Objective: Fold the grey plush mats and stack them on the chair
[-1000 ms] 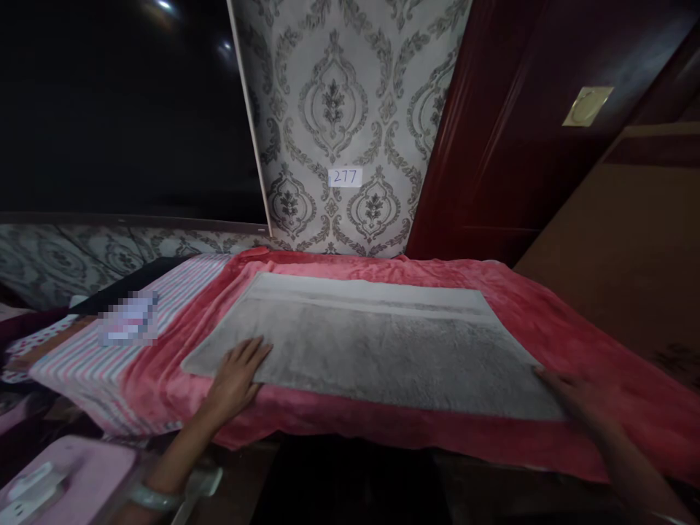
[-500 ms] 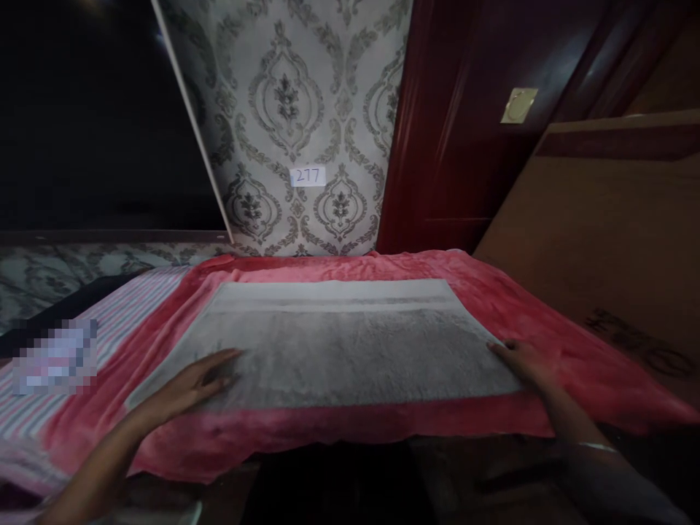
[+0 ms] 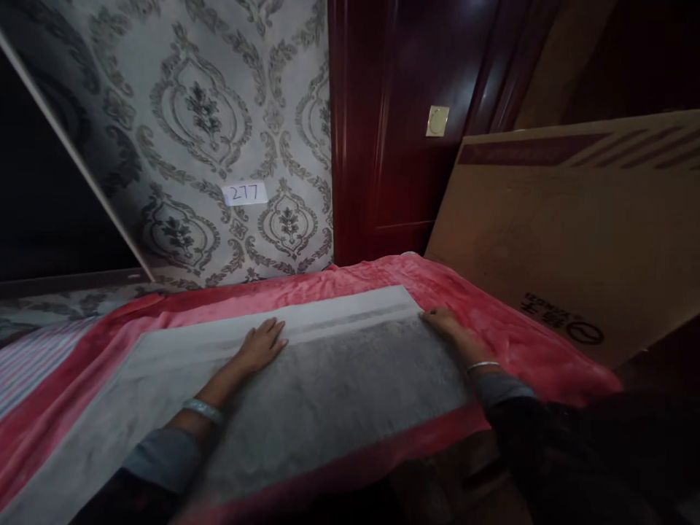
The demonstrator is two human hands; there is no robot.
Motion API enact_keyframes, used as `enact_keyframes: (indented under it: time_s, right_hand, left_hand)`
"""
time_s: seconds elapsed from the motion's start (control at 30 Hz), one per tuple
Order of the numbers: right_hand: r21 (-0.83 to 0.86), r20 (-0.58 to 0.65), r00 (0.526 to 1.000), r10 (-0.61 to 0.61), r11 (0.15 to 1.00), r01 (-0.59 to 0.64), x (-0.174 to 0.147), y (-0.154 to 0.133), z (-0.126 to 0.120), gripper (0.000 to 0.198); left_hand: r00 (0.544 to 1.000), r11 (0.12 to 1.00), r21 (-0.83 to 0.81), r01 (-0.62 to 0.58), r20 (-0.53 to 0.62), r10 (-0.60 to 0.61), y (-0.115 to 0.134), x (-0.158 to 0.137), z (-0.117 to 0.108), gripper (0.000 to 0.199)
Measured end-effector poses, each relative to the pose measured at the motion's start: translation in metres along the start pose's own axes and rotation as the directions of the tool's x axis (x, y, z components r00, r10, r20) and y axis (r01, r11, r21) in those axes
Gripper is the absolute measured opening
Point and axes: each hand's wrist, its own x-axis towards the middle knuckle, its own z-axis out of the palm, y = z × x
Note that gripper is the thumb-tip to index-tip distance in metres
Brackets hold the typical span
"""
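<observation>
2 bare hands of mine are at a grey towel (image 3: 339, 394), which lies spread flat over a red blanket (image 3: 536, 346). My left hand (image 3: 259, 346) rests palm down on the towel's pale bands near its far edge, fingers extended and a little apart, gripping nothing. My right hand (image 3: 440, 321) is at the towel's right edge, near the far corner, fingers partly bent; I cannot tell whether they pinch the cloth. Striped cloth (image 3: 47, 357) shows at the blanket's left. Beyond, 1 label (image 3: 244, 193) reading 277 is on the patterned wall (image 3: 213, 117), and 1 cardboard panel (image 3: 580, 240) leans to the right.
</observation>
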Motion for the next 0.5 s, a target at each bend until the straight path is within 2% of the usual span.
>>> enact_keyframes:
  time_s: [0.2,0.37,0.5]
  right_hand:
    - [-0.043,0.033,0.996,0.081,0.996,-0.080,0.040,-0.022,0.019,0.023]
    - [-0.066,-0.008,0.996,0.092,0.994,-0.092,0.063,-0.035,0.028,0.021]
    - [-0.096,-0.044,0.994,0.104,0.990,-0.108,0.065,-0.037,0.035,0.023]
  left_hand:
    - [0.976,0.995,0.096,0.010,-0.216,0.011,0.004,0.015,0.023,0.054]
    - [0.970,0.995,0.092,0.037,-0.242,-0.014,0.000,0.016,0.027,0.054]
    - [0.970,0.996,0.081,0.047,-0.241,-0.026,-0.001,0.015,0.023,0.053]
